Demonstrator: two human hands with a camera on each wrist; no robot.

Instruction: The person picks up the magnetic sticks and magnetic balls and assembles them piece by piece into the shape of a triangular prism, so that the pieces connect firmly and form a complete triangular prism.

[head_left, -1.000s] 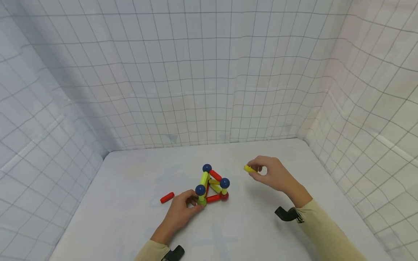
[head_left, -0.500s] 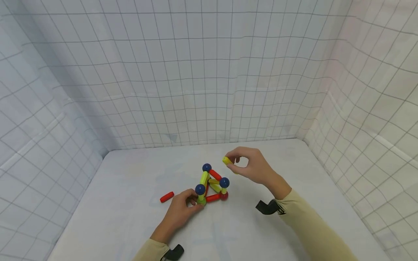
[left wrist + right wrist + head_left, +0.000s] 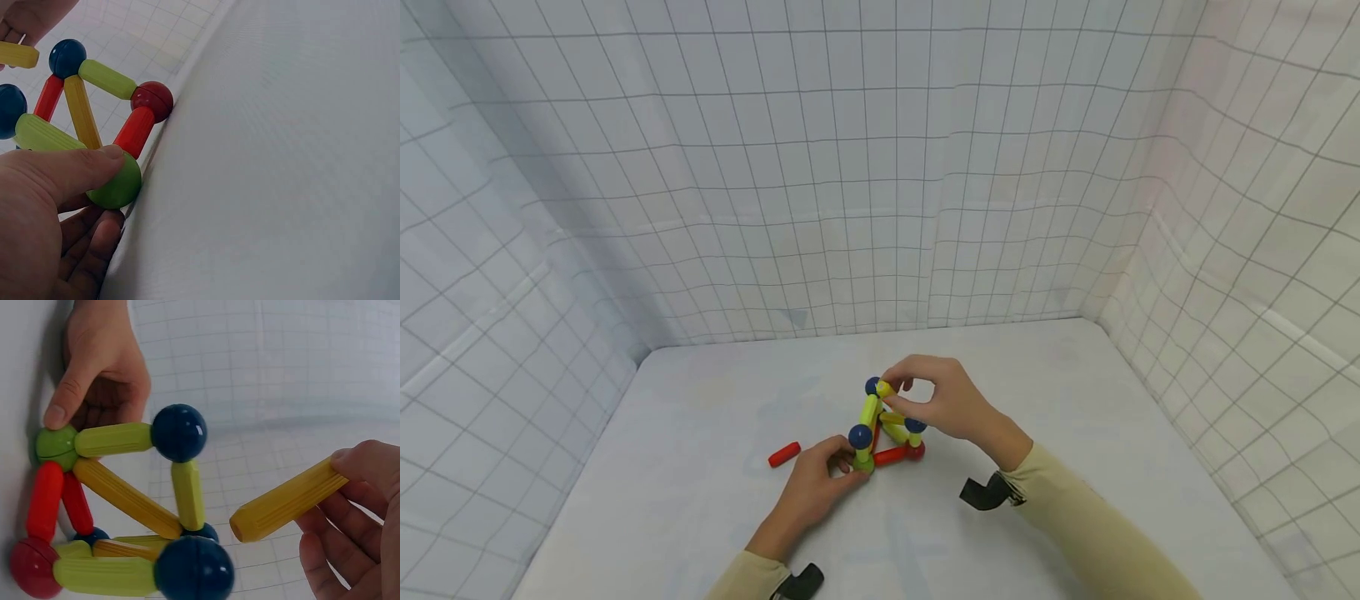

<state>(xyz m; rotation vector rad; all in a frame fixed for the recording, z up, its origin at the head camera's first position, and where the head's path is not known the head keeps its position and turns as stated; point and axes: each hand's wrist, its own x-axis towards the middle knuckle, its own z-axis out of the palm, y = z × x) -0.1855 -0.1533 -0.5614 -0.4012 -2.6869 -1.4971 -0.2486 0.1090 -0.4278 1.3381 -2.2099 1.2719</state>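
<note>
A frame of magnetic rods and balls stands on the white surface. My left hand [image 3: 820, 479] pinches the green ball [image 3: 119, 184] at its near bottom corner, thumb on top. Blue balls [image 3: 180, 432] form its upper corners, and a dark red ball [image 3: 34, 567] sits at the lower right corner. Light green, red and yellow rods join them, a yellow rod [image 3: 128, 497] running diagonally across one side. My right hand [image 3: 940, 400] pinches a loose yellow rod [image 3: 281, 503] by one end. In the right wrist view, the rod's free end points toward the frame, apart from it.
A single red rod [image 3: 784, 454] lies on the white surface [image 3: 700, 517], left of my left hand. White cloth walls [image 3: 880, 208] with a dark grid enclose the surface at the back and both sides.
My right hand has carried the yellow rod leftward from the right side to the frame's top, overlapping the far blue ball in the head view. My left hand has stayed at the green ball.
</note>
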